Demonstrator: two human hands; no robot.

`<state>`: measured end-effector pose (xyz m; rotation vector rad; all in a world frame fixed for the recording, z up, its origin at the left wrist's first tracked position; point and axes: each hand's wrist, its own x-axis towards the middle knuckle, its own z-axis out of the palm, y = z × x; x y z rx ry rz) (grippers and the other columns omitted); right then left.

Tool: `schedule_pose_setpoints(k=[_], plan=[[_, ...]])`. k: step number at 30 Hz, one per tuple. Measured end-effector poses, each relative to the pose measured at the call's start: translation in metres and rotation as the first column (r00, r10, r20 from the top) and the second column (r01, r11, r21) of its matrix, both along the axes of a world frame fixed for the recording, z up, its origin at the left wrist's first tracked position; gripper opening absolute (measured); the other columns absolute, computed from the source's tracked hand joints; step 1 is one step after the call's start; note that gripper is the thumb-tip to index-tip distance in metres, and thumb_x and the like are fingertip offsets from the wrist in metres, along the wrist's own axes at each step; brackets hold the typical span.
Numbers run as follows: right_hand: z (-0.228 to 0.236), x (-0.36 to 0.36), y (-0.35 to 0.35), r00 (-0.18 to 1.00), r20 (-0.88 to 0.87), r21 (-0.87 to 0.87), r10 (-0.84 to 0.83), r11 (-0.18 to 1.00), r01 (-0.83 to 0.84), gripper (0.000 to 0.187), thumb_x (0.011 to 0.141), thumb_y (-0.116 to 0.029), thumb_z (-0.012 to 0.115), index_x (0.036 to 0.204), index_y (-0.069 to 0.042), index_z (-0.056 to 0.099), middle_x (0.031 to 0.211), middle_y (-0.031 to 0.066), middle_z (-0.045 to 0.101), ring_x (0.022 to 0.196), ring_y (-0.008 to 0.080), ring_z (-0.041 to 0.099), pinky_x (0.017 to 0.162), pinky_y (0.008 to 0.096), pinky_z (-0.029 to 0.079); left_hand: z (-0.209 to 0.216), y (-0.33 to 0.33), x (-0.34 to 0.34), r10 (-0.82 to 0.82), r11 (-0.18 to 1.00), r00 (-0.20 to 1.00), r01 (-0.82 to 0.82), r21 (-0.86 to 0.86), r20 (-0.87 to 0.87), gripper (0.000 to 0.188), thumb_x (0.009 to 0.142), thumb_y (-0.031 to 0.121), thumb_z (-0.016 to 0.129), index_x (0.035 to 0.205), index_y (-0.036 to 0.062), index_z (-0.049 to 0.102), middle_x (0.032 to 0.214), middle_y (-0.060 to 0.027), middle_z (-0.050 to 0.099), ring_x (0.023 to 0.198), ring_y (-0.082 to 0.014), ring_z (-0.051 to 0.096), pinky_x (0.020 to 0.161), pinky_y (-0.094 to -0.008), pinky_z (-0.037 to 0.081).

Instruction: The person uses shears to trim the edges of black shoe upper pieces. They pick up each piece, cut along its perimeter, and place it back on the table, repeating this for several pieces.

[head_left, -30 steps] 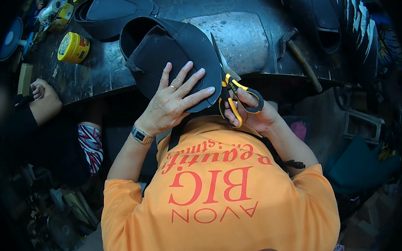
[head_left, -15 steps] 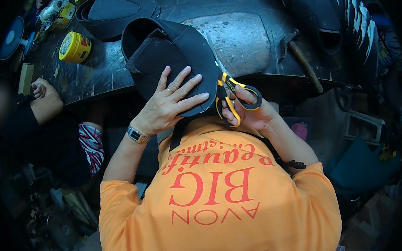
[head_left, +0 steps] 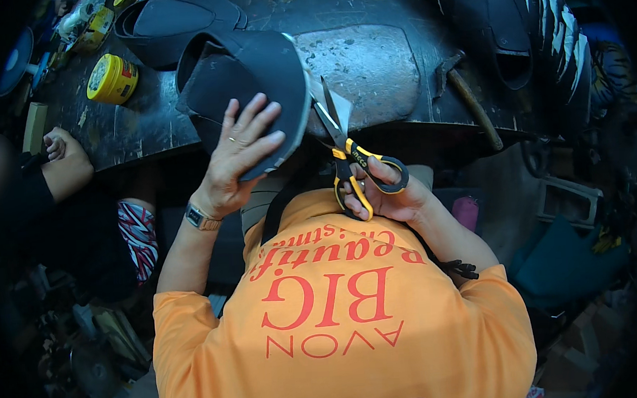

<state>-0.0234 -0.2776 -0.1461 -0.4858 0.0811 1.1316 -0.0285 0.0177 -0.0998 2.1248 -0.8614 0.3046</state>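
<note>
Orange T-shirt [head_left: 344, 376], with red lettering, worn by the person. Black cord or strap at its right side.

Wristwatch [head_left: 201, 217], square-faced, on the left wrist.

Right hand [head_left: 395, 194]: fingers curled through and closed about the handles of the scissors [head_left: 340, 141]. Scissors with yellow-and-black grips; blades parted in a narrow V, points directed away from the body, just beside the shoe upper's edge. Contact between blade and edge cannot be told.

Left hand [head_left: 230, 164]: ring on one finger; four fingers moderately spread, laid over the shoe upper; thumb hidden, so a grip beneath cannot be told.

Black shoe upper [head_left: 252, 64]: under the left hand, at the front of the bench, left of the scissors; opening at the far left, pale curved border at the right.

Bench [head_left: 157, 132], dark and scuffed.

Grey slab [head_left: 380, 71], worn, set on the bench beyond the scissors.

Hammer [head_left: 476, 109], wooden-handled, right of the slab, handle overhanging the bench edge.

Co-worker's hand [head_left: 67, 149], at the bench's left edge, fingers folded.

Yellow tub [head_left: 112, 79], tilted in view, left of the shoe upper.

Second black upper [head_left: 173, 22], behind the first.

Third black upper [head_left: 493, 13], far right, beside jagged white strips [head_left: 568, 49].
</note>
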Motion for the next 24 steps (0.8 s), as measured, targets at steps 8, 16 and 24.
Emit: schedule_pose_setpoints(k=[8, 16, 24], plan=[[-0.001, 0.01, 0.016, 0.988, 0.147, 0.077, 0.048, 0.995, -0.06, 0.047, 0.09, -0.049, 0.061, 0.104, -0.004, 0.056, 0.088, 0.0098, 0.06, 0.08, 0.019, 0.063, 0.074, 0.0306, 0.051, 0.0, 0.005, -0.003, 0.051, 0.999, 0.998, -0.051, 0.008, 0.047, 0.038, 0.092, 0.024, 0.059, 0.128, 0.014, 0.059, 0.143, -0.0188, 0.046, 0.139, -0.0372, 0.034, 0.115, -0.0537, 0.013], [-0.001, 0.014, 0.02, 0.988, 0.152, 0.098, -0.015, 0.995, 0.0, 0.046, 0.092, -0.048, 0.059, 0.105, -0.004, 0.057, 0.092, 0.0122, 0.062, 0.082, 0.0207, 0.063, 0.075, 0.0319, 0.051, -0.007, -0.009, -0.014, 0.012, 0.915, 0.997, -0.044, 0.402, 0.082, 0.043, 0.081, 0.018, 0.068, 0.123, 0.023, 0.063, 0.142, -0.012, 0.049, 0.138, -0.0308, 0.038, 0.117, -0.0514, 0.013], [-0.016, 0.006, 0.009, 0.979, 0.205, 0.0, -0.023, 1.0, 0.024, 0.05, 0.09, -0.053, 0.06, 0.104, -0.005, 0.058, 0.086, 0.0108, 0.062, 0.077, 0.0179, 0.061, 0.075, 0.0291, 0.049, 0.007, -0.019, -0.013, -0.078, 0.859, 0.989, 0.132, 0.494, -0.128, 0.064, 0.07, 0.058, 0.07, 0.123, 0.0218, 0.063, 0.144, -0.0095, 0.046, 0.139, -0.0271, 0.034, 0.117, -0.0483, 0.016]])
